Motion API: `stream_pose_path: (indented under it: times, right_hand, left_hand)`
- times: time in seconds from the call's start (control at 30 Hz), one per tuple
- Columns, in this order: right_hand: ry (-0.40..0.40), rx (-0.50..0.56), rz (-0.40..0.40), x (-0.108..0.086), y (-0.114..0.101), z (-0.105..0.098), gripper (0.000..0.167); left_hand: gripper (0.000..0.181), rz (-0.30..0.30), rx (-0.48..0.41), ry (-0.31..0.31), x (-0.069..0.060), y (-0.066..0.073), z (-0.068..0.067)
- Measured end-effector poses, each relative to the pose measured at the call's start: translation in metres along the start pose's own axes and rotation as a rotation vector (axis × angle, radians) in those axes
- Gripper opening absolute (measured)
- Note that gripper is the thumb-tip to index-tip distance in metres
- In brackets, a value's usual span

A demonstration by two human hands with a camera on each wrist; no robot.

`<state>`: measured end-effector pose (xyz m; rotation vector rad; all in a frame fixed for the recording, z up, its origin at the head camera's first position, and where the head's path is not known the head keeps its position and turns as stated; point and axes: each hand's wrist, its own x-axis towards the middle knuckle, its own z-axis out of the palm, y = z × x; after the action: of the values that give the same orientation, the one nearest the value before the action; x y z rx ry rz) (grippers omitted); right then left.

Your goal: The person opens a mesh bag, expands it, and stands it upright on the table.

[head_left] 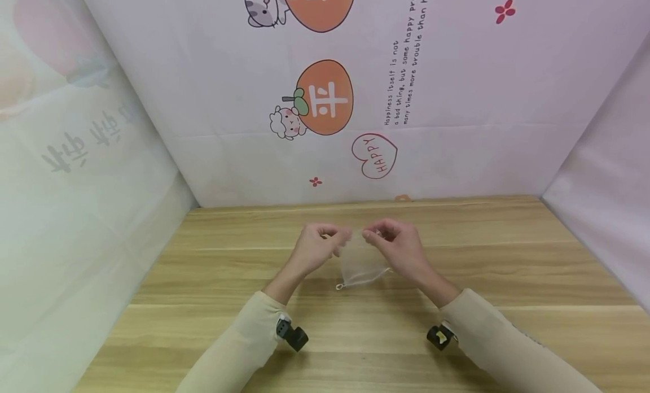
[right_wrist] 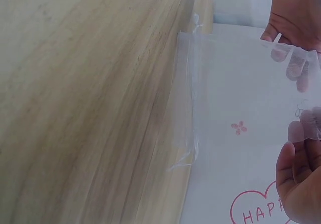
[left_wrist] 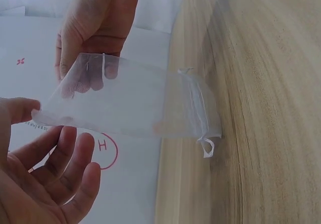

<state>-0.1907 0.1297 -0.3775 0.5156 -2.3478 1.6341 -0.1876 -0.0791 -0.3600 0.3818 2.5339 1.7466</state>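
Note:
A sheer white mesh drawstring bag (head_left: 361, 264) hangs between both hands above the table, its drawstring end lowest. My left hand (head_left: 319, 247) pinches one bottom corner between thumb and index finger; its other fingers are spread loosely below in the left wrist view. The opposite corner is pinched by my right hand (head_left: 398, 247), and some of its fingers show through the mesh. A white cord loop (left_wrist: 207, 147) sticks out at one side of the gathered mouth, and a cord end (right_wrist: 181, 162) shows at a side in the right wrist view. Nothing is visible inside the bag.
The wood-grain table (head_left: 365, 336) reaches back to a white printed cloth wall (head_left: 457, 127). Further cloth walls stand at left (head_left: 66, 223) and right (head_left: 609, 173). Small dark cameras (head_left: 292, 334) are strapped to both wrists over light sleeves.

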Motion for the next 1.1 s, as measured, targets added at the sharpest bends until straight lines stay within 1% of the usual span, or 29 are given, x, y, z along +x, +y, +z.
stream_pose_path:
  times: [0.1,0.17,0.4,0.63,0.83,0.97,1.1]
  right_hand:
    - [-0.005,-0.013,0.005,-0.0001,-0.0007,0.0003,0.01]
    - [-0.011,-0.023,0.013,0.0002,-0.0011,0.0005,0.009]
    - [-0.011,-0.045,0.017,0.001,-0.0025,0.0015,0.004]
    - [-0.02,-0.036,-0.001,0.0011,-0.0022,0.0033,0.007]
    - [-0.019,-0.025,-0.027,0.0007,0.0005,0.004,0.009]
    - [-0.024,-0.022,-0.018,0.0007,0.0007,0.0047,0.009]
    - [-0.061,-0.022,0.01,0.0005,0.0005,0.0026,0.018]
  left_hand:
    - [0.034,-0.018,0.021,-0.026,0.0002,0.0,-0.0005]
    - [0.032,-0.023,0.037,-0.032,0.0,0.0008,-0.0007]
    - [0.016,-0.007,0.113,-0.01,0.0013,0.0017,0.0]
    - [0.011,-0.002,0.118,0.015,0.0007,0.0022,0.0005]
    - [0.008,-0.005,0.102,0.03,0.0005,0.0014,0.0016]
    - [0.007,0.005,0.107,0.041,0.0001,0.0002,0.0018]
    - [0.006,0.004,0.114,0.066,-0.0001,-0.0002,0.0015]
